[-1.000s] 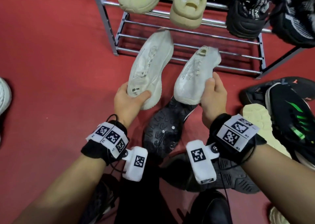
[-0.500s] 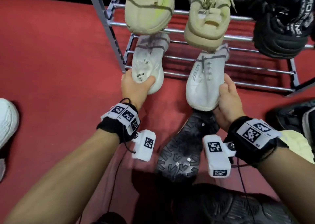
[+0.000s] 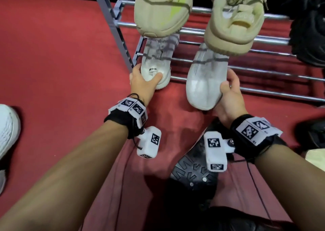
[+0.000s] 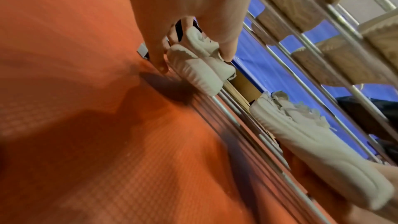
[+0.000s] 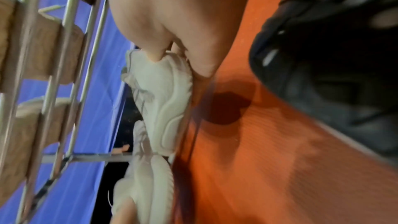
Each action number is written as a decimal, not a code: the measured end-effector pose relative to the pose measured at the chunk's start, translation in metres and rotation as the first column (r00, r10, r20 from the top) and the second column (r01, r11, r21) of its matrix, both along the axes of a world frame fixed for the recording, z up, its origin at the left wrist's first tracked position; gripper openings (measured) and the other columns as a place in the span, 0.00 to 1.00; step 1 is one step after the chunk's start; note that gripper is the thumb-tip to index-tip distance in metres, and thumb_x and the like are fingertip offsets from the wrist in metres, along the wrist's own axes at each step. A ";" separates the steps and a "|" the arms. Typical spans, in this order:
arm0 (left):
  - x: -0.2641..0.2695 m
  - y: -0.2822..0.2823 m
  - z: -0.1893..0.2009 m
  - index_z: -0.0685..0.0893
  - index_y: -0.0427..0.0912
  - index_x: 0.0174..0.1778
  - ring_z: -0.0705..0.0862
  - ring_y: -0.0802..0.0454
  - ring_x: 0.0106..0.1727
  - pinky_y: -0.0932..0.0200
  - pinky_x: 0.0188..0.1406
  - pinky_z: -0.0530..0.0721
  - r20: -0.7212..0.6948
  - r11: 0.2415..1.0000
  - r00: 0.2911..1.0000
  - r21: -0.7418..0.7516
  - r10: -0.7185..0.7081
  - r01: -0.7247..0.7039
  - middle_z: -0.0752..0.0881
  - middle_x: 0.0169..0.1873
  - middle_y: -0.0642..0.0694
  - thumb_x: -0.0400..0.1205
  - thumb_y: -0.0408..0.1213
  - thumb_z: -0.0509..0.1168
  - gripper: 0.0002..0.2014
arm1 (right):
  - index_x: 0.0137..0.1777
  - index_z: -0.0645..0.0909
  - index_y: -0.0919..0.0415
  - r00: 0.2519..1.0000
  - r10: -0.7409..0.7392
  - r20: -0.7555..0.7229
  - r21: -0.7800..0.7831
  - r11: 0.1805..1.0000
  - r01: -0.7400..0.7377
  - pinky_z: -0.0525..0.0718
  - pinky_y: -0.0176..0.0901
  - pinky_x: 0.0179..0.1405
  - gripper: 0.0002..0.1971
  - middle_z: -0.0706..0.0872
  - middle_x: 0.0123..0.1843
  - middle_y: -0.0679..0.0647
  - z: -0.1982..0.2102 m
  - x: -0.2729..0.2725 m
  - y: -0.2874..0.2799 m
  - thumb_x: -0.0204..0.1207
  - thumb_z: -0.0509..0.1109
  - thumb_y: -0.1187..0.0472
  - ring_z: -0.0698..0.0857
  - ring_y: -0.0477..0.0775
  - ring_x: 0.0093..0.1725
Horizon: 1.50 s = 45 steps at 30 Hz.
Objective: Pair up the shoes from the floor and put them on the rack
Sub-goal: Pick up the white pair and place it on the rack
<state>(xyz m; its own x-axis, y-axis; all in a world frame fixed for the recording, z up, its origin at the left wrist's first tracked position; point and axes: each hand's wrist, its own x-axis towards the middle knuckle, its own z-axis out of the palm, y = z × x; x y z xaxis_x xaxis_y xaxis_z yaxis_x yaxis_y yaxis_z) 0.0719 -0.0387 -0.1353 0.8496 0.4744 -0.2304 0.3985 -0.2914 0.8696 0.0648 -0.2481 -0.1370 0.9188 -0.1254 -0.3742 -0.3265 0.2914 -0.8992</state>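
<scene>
Two white sneakers point toes-first into the bottom shelf of a metal rack [image 3: 263, 73]. My left hand [image 3: 143, 80] grips the heel of the left white sneaker [image 3: 158, 62], which lies mostly on the shelf bars beside the rack's left post. My right hand [image 3: 228, 90] grips the heel of the right white sneaker [image 3: 204, 79], whose heel still overhangs the red floor. The left wrist view shows thumb and fingers round the left sneaker's heel [image 4: 198, 60]; the right sneaker [image 4: 318, 144] lies further along. In the right wrist view my fingers pinch the right sneaker [image 5: 163, 94]. Their toes are hidden under the shelf above.
Two beige sneakers [image 3: 163, 11] [image 3: 235, 20] and a black shoe [image 3: 309, 30] sit on the shelf above. A black shoe lies sole-up [image 3: 195, 174] on the red floor [image 3: 52, 72] below my right wrist. A white shoe [image 3: 7, 130] lies at the far left, another dark shoe [image 3: 314, 134] at the right.
Both hands have carried the white sneakers forward from above the floor into the rack's bottom shelf; the left one has gone further in than the right.
</scene>
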 end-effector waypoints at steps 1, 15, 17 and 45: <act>0.000 0.000 -0.001 0.68 0.42 0.73 0.76 0.49 0.66 0.52 0.70 0.74 0.012 0.999 1.000 -0.041 0.018 -0.018 0.74 0.66 0.42 0.69 0.48 0.74 0.38 | 0.75 0.63 0.52 1.000 0.001 0.006 0.056 0.998 -0.001 0.87 0.49 0.55 0.21 0.81 0.65 0.51 0.003 0.007 0.001 0.85 0.50 0.68 0.84 0.50 0.59; -0.003 0.005 -0.009 0.71 0.43 0.70 0.87 0.47 0.50 0.63 0.37 0.89 -0.053 0.774 0.986 -0.613 0.158 -0.157 0.85 0.60 0.37 0.77 0.30 0.71 0.26 | 0.77 0.61 0.47 0.965 0.130 -0.228 0.010 0.991 -0.131 0.89 0.44 0.29 0.24 0.81 0.60 0.50 -0.001 0.004 0.012 0.84 0.53 0.67 0.85 0.54 0.51; -0.001 0.006 -0.009 0.71 0.43 0.72 0.88 0.48 0.47 0.61 0.40 0.89 -0.063 0.736 0.989 -0.662 0.132 -0.140 0.86 0.55 0.40 0.77 0.28 0.70 0.27 | 0.77 0.60 0.43 0.963 0.157 -0.217 -0.010 0.987 -0.163 0.87 0.44 0.32 0.26 0.79 0.65 0.51 -0.003 0.000 0.012 0.84 0.53 0.69 0.84 0.57 0.56; -0.011 0.013 0.008 0.68 0.44 0.74 0.83 0.56 0.49 0.60 0.44 0.83 -0.108 0.889 0.991 -0.457 -0.084 0.025 0.83 0.55 0.49 0.83 0.35 0.63 0.23 | 0.79 0.59 0.55 0.968 0.132 -0.214 -0.316 0.928 -0.196 0.86 0.40 0.38 0.22 0.81 0.52 0.52 -0.008 0.012 0.002 0.85 0.53 0.60 0.83 0.50 0.38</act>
